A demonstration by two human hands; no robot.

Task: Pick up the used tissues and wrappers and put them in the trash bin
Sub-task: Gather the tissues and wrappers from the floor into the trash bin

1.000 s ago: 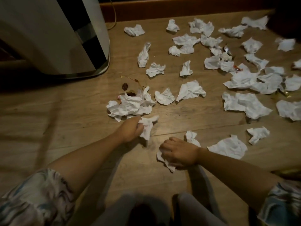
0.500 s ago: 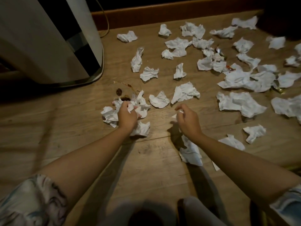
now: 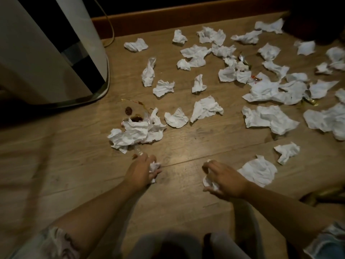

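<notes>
Dim room, wood-plank floor (image 3: pixel 186 193), dark baseboard (image 3: pixel 186 14) along top of frame. White appliance with a black stripe (image 3: pixel 46 58) at upper left, thin cord (image 3: pixel 110 25) beside it; cannot tell if that is the trash bin.

Crumpled white tissues scattered over centre and right of frame, thickest at upper right. Clump of tissues (image 3: pixel 136 133) at centre left with brown-and-gold wrappers (image 3: pixel 135 114) just above and partly under it. More wrappers among the tissues: silver one (image 3: pixel 242 58) at upper centre right, gold one (image 3: pixel 310 100) at right edge.

Left hand (image 3: pixel 141 171) low centre, just below the clump, fingers curled round a balled tissue (image 3: pixel 155 168); clear wrapper (image 3: pixel 139 152) pokes out at the fingertips. Right hand (image 3: pixel 225 181) lower centre right, fingers curled round another crumpled tissue (image 3: pixel 210 183), just left of a flat tissue (image 3: pixel 259 171) on the floor. Hands well apart, both close to the floor; contact unclear. Patterned sleeves at both bottom corners.
</notes>
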